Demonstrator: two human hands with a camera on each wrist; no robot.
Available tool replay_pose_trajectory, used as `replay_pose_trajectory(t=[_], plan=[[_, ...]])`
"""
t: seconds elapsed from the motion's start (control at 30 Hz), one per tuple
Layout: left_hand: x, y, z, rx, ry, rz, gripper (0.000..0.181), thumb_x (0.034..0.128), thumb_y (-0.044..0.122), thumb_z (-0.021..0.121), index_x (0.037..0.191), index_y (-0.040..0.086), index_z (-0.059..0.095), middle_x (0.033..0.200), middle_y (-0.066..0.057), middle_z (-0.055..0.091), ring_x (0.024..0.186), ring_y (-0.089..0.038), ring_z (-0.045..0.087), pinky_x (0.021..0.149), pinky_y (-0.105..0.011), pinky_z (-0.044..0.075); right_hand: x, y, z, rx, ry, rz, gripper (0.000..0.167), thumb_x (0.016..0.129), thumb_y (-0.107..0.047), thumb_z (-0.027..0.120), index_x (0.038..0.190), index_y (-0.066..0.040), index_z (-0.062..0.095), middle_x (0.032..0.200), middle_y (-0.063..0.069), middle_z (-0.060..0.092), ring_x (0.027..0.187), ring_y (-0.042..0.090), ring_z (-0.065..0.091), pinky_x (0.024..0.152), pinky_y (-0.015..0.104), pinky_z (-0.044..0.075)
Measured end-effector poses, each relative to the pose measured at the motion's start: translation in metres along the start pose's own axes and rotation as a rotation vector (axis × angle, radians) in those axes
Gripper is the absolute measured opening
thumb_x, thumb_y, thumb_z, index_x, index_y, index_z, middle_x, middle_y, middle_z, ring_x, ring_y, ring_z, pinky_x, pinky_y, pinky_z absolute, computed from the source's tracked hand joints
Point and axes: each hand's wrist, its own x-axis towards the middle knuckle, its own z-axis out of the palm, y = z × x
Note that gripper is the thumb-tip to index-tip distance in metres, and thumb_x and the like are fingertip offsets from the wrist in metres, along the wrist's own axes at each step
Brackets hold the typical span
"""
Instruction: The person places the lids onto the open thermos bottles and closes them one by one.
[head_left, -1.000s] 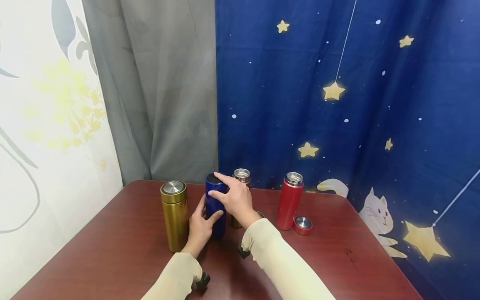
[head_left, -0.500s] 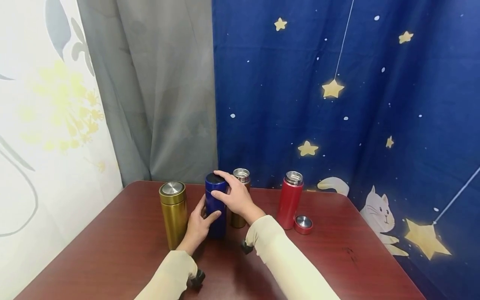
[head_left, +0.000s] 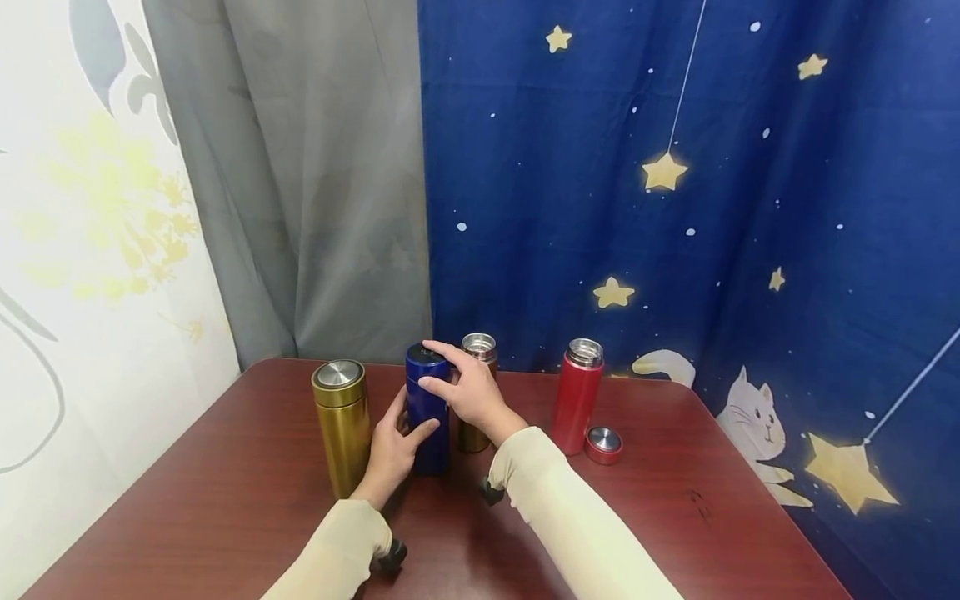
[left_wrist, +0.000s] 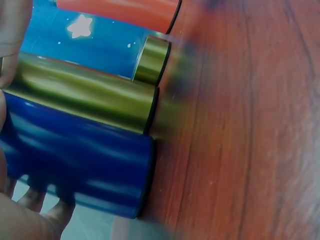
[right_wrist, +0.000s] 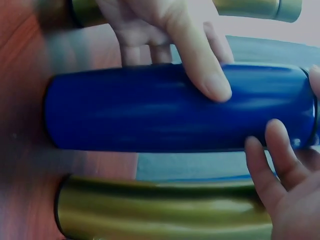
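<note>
While the blue flask (head_left: 428, 433) stood upright and capped on the table (head_left: 187, 500), the left hand (head_left: 391, 457) curled round its body, thumb on the near side, its forearm entering from seven o'clock. The right hand (head_left: 476, 392), reaching from five o'clock, pinched the blue cap (head_left: 415, 365) between thumb and fingers; its lower fingers were spread. From the blue flask, a capped gold flask (head_left: 342, 442) stood at nine o'clock, an uncapped brown flask (head_left: 472, 439) at two and an uncapped red flask (head_left: 577, 408) at three, a red cap (head_left: 603, 446) just beside it. Contents could not be told.

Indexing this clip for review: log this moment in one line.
left hand grips blue bottle; right hand grips its lid; red bottle uncapped, red cap beside it
</note>
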Motion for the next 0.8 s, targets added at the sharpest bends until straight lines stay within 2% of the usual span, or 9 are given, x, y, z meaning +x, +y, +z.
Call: replay_pose_trajectory(t=[0.07,0.13,0.3,0.47,0.63,0.8], plan=[[-0.003,0.004,0.003,0.002,0.029,-0.005,0.077,0.0867,0.005,0.073,0.149,-0.004,0.029,0.138,-0.029,0.048,0.121,-0.04,0.053,0.098,-0.051,0.044,-0.001,-0.002,0.004,-0.043,0.06,-0.02,0.055,0.088,-0.04,0.072,0.139,-0.033,0.054,0.129,-0.002,0.062,0.106,0.014,0.062,0.09,0.035,0.051],[-0.003,-0.005,0.006,0.029,0.074,-0.003,0.078,0.0865,0.011,0.075,0.151,0.001,0.031,0.138,-0.026,0.05,0.122,-0.038,0.053,0.098,-0.05,0.044,-0.002,-0.005,0.009,-0.078,0.13,-0.036,0.054,0.086,-0.04,0.073,0.137,-0.031,0.056,0.134,-0.003,0.058,0.117,0.014,0.057,0.096,0.036,0.048],[0.0,-0.03,0.013,0.111,0.187,0.014,0.082,0.0845,0.028,0.078,0.152,0.012,0.034,0.139,-0.018,0.052,0.123,-0.033,0.054,0.097,-0.05,0.045,-0.003,-0.012,0.021,-0.135,0.279,-0.044,0.053,0.084,-0.039,0.076,0.133,-0.03,0.06,0.131,-0.005,0.061,0.116,0.015,0.059,0.093,0.036,0.05],[-0.002,-0.029,0.016,0.169,0.233,0.019,0.081,0.0832,0.028,0.079,0.151,0.011,0.037,0.137,-0.02,0.053,0.121,-0.036,0.054,0.094,-0.051,0.046,-0.006,-0.02,0.029,-0.186,0.362,-0.006,0.053,0.083,-0.042,0.076,0.132,-0.029,0.062,0.129,-0.005,0.062,0.113,0.018,0.061,0.091,0.039,0.051],[-0.003,-0.03,0.016,0.185,0.227,0.012,0.081,0.0831,0.027,0.079,0.15,0.01,0.037,0.138,-0.021,0.052,0.122,-0.037,0.053,0.095,-0.051,0.046,-0.008,-0.025,0.032,-0.203,0.392,0.021,0.053,0.082,-0.042,0.077,0.131,-0.028,0.063,0.125,-0.001,0.063,0.11,0.022,0.062,0.089,0.041,0.051],[-0.002,-0.031,0.011,0.11,0.145,0.027,0.08,0.0856,0.023,0.076,0.152,0.01,0.034,0.138,-0.02,0.052,0.121,-0.036,0.055,0.094,-0.05,0.047,-0.005,-0.02,0.027,-0.223,0.342,0.04,0.057,0.077,-0.044,0.08,0.127,-0.027,0.059,0.115,0.003,0.059,0.096,0.023,0.063,0.08,0.038,0.053]])
